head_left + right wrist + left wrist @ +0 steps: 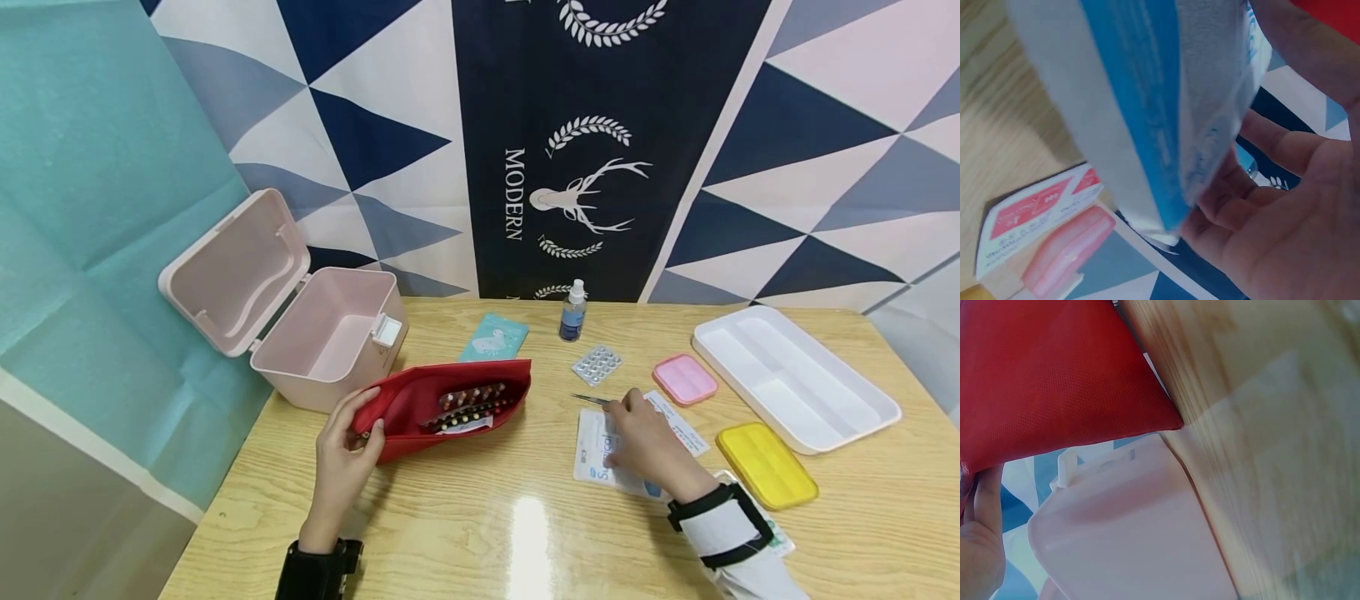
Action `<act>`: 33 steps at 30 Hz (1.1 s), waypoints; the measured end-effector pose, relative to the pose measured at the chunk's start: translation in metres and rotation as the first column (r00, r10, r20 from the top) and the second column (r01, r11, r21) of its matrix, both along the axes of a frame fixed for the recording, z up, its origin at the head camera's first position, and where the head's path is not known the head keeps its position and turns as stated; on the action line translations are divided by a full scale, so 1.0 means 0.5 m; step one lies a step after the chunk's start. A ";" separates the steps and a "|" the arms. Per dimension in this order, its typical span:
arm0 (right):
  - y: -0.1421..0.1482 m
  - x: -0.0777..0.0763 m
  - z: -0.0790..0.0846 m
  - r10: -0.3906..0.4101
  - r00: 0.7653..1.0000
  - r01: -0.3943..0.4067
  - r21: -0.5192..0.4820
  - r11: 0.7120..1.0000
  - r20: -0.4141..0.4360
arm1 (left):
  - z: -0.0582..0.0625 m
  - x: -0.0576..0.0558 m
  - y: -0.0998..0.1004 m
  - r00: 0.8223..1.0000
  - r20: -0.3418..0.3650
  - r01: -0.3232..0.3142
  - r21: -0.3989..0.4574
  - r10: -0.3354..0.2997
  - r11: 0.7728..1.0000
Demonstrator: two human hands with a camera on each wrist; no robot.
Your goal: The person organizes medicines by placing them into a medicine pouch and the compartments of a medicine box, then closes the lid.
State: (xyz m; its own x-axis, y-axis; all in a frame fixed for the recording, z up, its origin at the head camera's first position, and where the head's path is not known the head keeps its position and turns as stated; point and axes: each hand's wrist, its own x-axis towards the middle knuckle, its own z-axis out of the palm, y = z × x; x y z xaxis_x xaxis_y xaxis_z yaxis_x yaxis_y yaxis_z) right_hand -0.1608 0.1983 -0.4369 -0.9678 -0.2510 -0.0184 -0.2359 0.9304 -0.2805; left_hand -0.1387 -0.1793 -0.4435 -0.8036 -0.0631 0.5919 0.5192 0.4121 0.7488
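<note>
My left hand (343, 450) grips the left end of a red pouch (427, 446), thumb at the front and fingers behind. Its mouth gapes, showing several blister packs of pills (472, 396) inside. In the left wrist view the red pouch (1066, 375) hides most of the fingers. Over on the right, my right hand (651, 446) holds a white and blue packet (595, 450) printed "Surgical". The right wrist view shows the packet (1141, 112) between thumb and curled fingers. Just beyond that hand lies a thin metal tool (591, 399), partly covered by the fingers.
An open pink box (330, 333) stands left. Behind are a teal packet (495, 337), a spray bottle (572, 312) and a silver blister pack (597, 365). To the right lie a pink case (685, 379), a yellow case (768, 467), a white tray (798, 379) and a white card (678, 423).
</note>
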 end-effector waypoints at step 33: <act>-0.150 0.013 0.204 0.276 0.854 -0.458 -0.384 0.802 -0.441 | 0.005 0.002 0.003 1.000 -0.014 0.004 -0.003 -0.004 1.000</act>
State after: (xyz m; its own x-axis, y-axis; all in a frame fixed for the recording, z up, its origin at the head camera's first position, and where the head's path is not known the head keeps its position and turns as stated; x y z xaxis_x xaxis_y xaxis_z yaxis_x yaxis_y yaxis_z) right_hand -0.1541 0.1235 -0.3348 -0.7161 -0.4785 0.5081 -0.6968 0.5325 -0.4805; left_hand -0.1376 -0.1780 -0.4409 -0.7954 -0.0586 0.6033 0.5312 0.4122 0.7403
